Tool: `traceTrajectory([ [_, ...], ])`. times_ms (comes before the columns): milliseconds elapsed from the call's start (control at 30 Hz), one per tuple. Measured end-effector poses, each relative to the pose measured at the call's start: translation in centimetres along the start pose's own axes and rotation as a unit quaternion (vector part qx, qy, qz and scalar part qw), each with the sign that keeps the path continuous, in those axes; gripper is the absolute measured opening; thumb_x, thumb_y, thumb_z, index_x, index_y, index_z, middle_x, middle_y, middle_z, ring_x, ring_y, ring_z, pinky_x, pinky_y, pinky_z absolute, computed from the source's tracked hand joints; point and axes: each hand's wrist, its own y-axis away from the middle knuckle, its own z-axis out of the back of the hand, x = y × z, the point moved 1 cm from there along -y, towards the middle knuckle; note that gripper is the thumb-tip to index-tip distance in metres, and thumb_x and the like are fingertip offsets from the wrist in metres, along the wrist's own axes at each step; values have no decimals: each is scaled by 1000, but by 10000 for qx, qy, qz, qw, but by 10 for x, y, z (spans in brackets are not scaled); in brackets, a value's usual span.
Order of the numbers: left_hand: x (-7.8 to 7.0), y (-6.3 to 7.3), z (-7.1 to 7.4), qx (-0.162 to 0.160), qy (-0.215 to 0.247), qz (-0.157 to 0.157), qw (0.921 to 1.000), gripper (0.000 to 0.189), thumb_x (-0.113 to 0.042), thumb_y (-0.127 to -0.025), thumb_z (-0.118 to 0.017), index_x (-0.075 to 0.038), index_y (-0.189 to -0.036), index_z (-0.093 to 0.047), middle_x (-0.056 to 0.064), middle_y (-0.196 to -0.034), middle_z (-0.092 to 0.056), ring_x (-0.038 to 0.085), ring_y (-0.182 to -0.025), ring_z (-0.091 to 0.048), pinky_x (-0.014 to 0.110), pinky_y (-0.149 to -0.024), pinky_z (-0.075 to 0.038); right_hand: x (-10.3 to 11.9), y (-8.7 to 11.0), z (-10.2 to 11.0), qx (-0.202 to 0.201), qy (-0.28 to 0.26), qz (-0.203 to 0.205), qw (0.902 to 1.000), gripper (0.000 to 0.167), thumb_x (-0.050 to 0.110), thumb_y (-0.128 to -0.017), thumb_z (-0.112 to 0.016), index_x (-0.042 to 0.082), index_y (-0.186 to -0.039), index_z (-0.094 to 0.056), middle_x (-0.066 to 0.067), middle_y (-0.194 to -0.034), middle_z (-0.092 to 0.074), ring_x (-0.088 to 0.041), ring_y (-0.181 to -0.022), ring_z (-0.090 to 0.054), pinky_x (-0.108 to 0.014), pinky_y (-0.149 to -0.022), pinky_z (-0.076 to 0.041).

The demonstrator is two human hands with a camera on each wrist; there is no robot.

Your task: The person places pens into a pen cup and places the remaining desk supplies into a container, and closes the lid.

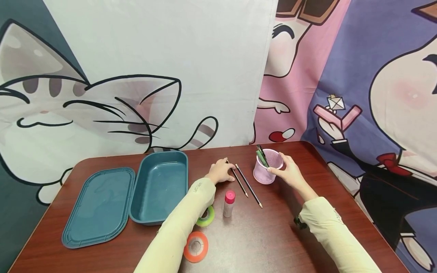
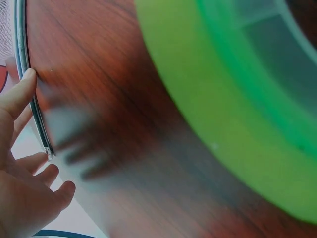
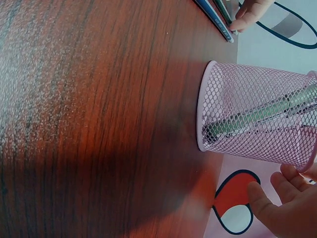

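Observation:
Near the table's back, my left hand (image 1: 222, 171) pinches the far part of a dark pencil (image 1: 241, 185) between thumb and finger. The pencil lies slanting on the wood. Just right of it, a second, bluish-black pencil (image 1: 252, 189) runs nearly parallel. My right hand (image 1: 290, 172) grips the rim of a pink mesh pen holder (image 1: 262, 176), which stands upright. Inside the holder leans a green pen (image 3: 257, 113) beside a dark pen (image 1: 260, 148). A glue stick (image 1: 228, 206) with a pink cap stands nearer me, between the two arms.
An open teal box (image 1: 187, 170) sits left of my left arm, its lid (image 1: 102, 206) flat beside it. A green tape roll (image 1: 211, 218) is partly covered by my left sleeve. Closer to me lies an orange tape roll (image 1: 204, 248). Printed cloth hangs behind the table.

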Motion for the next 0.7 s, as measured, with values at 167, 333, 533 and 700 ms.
traceTrajectory([
  [167,3,1,1,4,93,54,9999,38,-33,-73,-70,-23,-108,-62,15,-142,-28,30,-130,-26,50,-97,-29,1,0,0,20,1,-15,10000,84,29,-71,-72,-7,-134,-29,-26,-123,-41,-37,-115,-39,-50,-96,-31],
  [333,9,2,4,56,70,105,9999,33,-32,-72,-71,-22,-103,-63,15,-142,-28,31,-130,-25,50,-96,-29,0,0,0,34,21,-16,10000,84,30,-71,-72,-6,-134,-29,-26,-123,-41,-37,-114,-39,-50,-96,-31],
  [533,19,4,8,45,-81,114,9999,27,-26,-75,-69,-22,-102,-64,10,-136,-39,29,-126,-33,48,-93,-32,2,1,1,45,14,-46,10000,85,31,-71,-71,-6,-134,-29,-26,-124,-40,-37,-115,-38,-51,-96,-30],
  [700,29,5,10,-87,-68,14,9999,24,-19,-77,-68,-20,-101,-65,6,-124,-50,25,-115,-46,43,-90,-38,3,1,2,54,15,-45,10000,85,31,-72,-71,-7,-134,-28,-26,-125,-39,-38,-117,-37,-51,-97,-30],
])
